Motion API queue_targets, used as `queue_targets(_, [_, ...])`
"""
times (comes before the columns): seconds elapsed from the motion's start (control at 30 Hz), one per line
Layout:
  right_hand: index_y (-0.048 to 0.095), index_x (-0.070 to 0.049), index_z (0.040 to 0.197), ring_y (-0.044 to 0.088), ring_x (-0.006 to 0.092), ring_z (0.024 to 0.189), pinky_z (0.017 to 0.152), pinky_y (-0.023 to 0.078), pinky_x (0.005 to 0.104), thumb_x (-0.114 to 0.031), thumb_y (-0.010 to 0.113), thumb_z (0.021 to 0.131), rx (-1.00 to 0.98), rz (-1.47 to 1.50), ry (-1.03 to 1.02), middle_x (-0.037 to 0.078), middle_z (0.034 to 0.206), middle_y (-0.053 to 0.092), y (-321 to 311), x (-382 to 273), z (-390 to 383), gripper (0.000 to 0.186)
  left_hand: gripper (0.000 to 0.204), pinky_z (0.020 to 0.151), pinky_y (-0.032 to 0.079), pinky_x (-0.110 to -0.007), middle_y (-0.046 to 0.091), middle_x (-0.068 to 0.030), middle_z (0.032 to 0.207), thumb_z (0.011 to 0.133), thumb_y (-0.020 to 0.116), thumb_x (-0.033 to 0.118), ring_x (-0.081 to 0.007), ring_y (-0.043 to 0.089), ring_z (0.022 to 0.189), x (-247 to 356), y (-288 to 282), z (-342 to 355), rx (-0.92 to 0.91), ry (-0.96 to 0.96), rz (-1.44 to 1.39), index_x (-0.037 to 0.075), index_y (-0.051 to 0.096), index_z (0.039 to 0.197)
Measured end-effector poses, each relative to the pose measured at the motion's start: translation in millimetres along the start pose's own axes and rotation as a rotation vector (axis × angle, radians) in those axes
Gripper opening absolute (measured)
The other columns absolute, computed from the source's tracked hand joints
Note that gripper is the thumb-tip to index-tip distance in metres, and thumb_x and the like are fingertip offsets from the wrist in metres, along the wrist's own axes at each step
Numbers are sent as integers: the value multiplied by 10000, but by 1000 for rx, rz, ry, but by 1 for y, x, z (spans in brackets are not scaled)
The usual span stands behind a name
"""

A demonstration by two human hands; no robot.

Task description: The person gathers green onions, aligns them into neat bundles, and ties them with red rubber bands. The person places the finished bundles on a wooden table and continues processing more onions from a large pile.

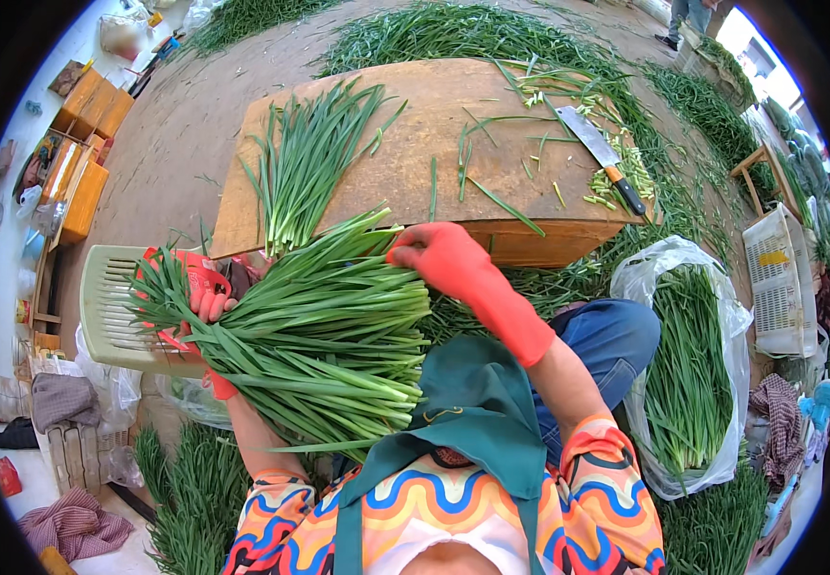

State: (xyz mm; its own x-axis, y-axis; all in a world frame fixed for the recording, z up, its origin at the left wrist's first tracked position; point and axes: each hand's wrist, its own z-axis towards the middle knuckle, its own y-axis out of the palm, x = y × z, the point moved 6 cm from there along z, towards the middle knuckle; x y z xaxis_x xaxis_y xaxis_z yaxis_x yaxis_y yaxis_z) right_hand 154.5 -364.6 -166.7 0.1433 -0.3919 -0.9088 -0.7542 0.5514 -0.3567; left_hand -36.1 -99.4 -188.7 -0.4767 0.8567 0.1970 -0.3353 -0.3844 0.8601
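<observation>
A big bunch of garlic chives (324, 331) lies across my left forearm, its pale cut ends pointing right. My left hand (208, 302), in a red rubber glove, is closed round the leafy end. My right hand (445, 261), gloved the same way, has its fingers pinched together at the upper stem ends of the bunch. A smaller bunch (311, 158) rests on the left part of the wooden table (396, 105), just beyond the held one. The inner side of my left hand is partly hidden by leaves.
A cleaver (587, 136) with a black-tipped handle lies on the table's right side, among chopped stem bits (633, 172). A pale green plastic stool (108, 307) stands at left. On the right are a plastic bag (678, 460) of chives and a white crate (781, 283). Loose chives (463, 34) cover the floor behind.
</observation>
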Motion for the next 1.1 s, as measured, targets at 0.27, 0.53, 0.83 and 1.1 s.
queue_targets(0.27, [512, -76, 1016, 576, 191, 876, 726, 480, 339, -254, 507, 843, 535, 1310, -5, 84, 985, 586, -105, 93, 39, 249, 174, 799, 344, -301, 419, 41, 663, 764, 564, 203, -110, 401, 686, -1, -5, 6, -29, 6, -21, 128, 408, 779])
queue_targets(0.53, [622, -81, 934, 589, 111, 643, 526, 441, 240, -192, 604, 773, -95, 272, -58, 40, 729, 612, 5, 24, 79, 196, 184, 795, 342, -301, 407, 45, 654, 756, 569, 199, -109, 392, 676, 1, -5, 5, -45, 4, -24, 133, 397, 765])
queue_targets(0.83, [552, -72, 999, 585, 190, 836, 690, 497, 325, -261, 513, 837, 192, 961, 170, 68, 990, 571, -77, 90, 52, 252, 198, 791, 340, -301, 393, 49, 644, 746, 574, 194, -107, 382, 664, -5, 0, 10, -73, 12, -27, 139, 385, 749])
queue_targets(1.1, [613, 7, 934, 580, 131, 693, 658, 449, 269, -136, 674, 698, -102, 846, 147, 70, 837, 628, 34, 32, 36, 282, 193, 838, 319, -341, 412, 21, 694, 739, 565, 214, -134, 390, 705, -13, 11, 14, -99, -12, -89, 124, 406, 799])
